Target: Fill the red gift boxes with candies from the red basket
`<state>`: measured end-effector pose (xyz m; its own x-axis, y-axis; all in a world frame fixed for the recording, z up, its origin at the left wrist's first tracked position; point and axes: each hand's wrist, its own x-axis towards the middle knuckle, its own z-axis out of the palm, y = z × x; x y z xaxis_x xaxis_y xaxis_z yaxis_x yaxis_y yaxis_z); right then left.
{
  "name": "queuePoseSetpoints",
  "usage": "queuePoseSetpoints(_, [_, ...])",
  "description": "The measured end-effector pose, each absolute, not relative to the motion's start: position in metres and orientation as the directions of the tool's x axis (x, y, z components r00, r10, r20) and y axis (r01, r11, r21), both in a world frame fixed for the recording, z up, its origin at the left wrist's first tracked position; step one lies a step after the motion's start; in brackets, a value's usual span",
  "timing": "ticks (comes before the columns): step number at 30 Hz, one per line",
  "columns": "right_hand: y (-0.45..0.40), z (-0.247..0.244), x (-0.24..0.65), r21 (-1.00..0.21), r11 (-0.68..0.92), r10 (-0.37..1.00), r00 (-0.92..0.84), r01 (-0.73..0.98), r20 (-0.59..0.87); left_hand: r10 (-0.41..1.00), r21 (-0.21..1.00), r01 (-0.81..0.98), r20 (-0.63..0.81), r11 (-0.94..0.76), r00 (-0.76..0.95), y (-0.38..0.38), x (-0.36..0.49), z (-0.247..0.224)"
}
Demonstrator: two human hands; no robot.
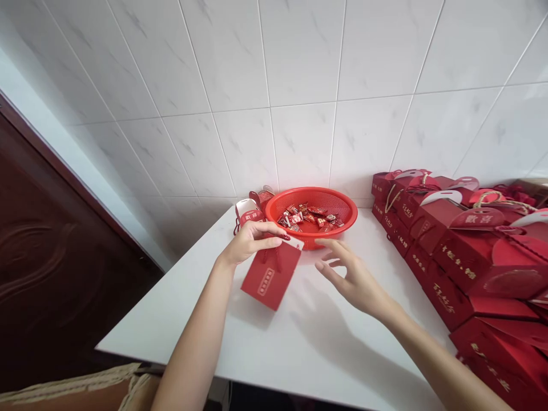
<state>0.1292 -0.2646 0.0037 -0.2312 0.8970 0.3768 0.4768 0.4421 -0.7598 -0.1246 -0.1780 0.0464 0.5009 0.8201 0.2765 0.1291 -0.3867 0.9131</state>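
Observation:
My left hand (252,241) pinches the top edge of a flat red box (272,274), which hangs tilted above the white table (171,319). Gold lettering in a frame marks its front, and a white flap shows at its top. To the right of the box, my right hand (349,277) is held in the air with fingers apart and nothing in them. Just beyond both hands stands a red plastic basket (346,220) with wrapped candies (310,217) lying in it.
Red gift boxes with rope handles (454,245) are stacked along the right side. Small red and white boxes (249,214) stand left of the basket. A tiled wall (299,68) rises behind, and a dark carved door (55,257) is at left.

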Motion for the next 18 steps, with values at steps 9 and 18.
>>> queuePoseSetpoints(9, [-0.246,0.009,0.142,-0.757,0.334,0.942,-0.173,0.562,0.287,0.501,0.897,-0.059,0.299,-0.438,0.813,-0.178,-0.099,0.049])
queuePoseSetpoints(18, [-0.268,0.012,0.133,-0.629,0.367,0.93,-0.263,0.686,0.255,0.529,0.867,0.303,-0.054,-0.396,0.847,-0.213,-0.106,0.071])
